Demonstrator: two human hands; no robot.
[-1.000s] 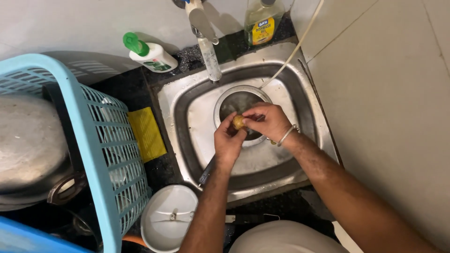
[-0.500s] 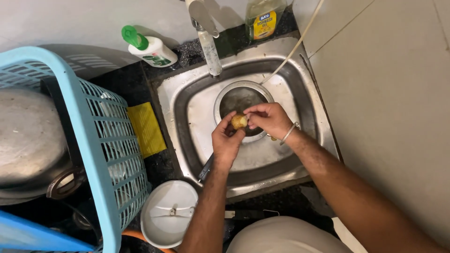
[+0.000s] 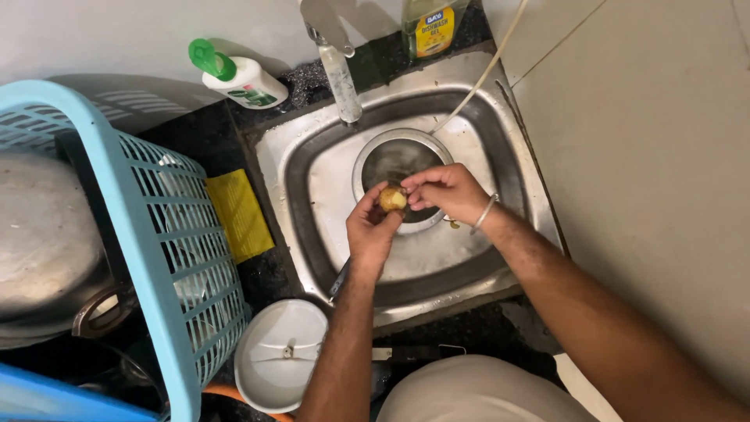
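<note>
Head view. You hold a small yellowish potato [image 3: 392, 198] over the steel sink [image 3: 312, 168], directly above the round drain strainer [image 3: 391, 156]. Your left hand [image 3: 373, 230] cups it from six o'clock, fingers closed around its lower half. Your right hand [image 3: 445, 191] meets it from three o'clock, thumb and fingertips pinched together against its top, as if picking at the skin; whether a strip of peel sits between them is too small to tell. A thin bangle [image 3: 484, 213] circles the right wrist.

The exposed face of the potato looks pale and mostly smooth, so the peeling appears well under way, though the side hidden in your left palm cannot be judged. A few small scraps lie in the basin at four o'clock from the potato.

The tap [image 3: 341, 70] stands at twelve o'clock, with no running water visible. A white bottle with a green cap [image 3: 238, 76] lies at ten o'clock, a yellow cloth [image 3: 238, 215] at nine o'clock beside a blue basket [image 3: 168, 234], and a white bowl-shaped lid [image 3: 281, 363] at seven o'clock.
</note>
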